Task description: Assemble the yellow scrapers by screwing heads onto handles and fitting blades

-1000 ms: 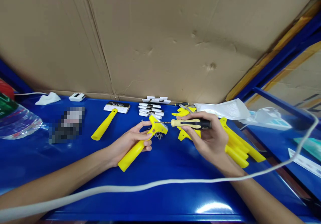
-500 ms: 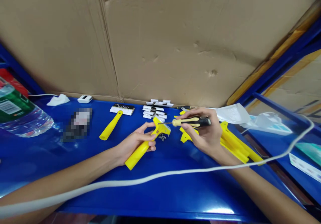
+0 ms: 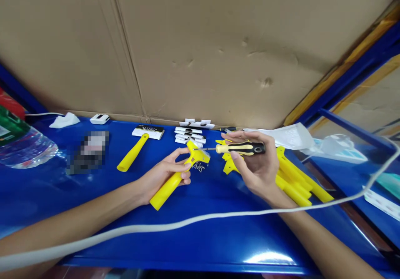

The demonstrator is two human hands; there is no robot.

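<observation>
My left hand (image 3: 168, 171) is closed round a yellow plastic scraper handle (image 3: 167, 191), its forked head pointing up and away from me. In my right hand (image 3: 261, 166) is a screwdriver (image 3: 240, 148) with a cream-and-black grip, held nearly level between thumb and fingers. The shaft runs left and its tip meets the forked head. Whether a screw sits at the tip is too small to tell. Just behind the head lies a small pile of screws (image 3: 199, 167). White blade pieces with black marks (image 3: 189, 135) are stacked beyond it.
A scraper with a yellow handle (image 3: 133, 154) lies to the left. More yellow handles (image 3: 295, 183) are heaped at right, near a plastic bag (image 3: 290, 136). A white cable (image 3: 193, 220) crosses in front of my forearms. A bottle (image 3: 26, 145) stands far left; cardboard (image 3: 200, 54) walls the back.
The view has shifted slightly, so most things on the table sit a little further left. The screwdriver tip stays on the handle's head, and my right fingers are opened more around the grip.
</observation>
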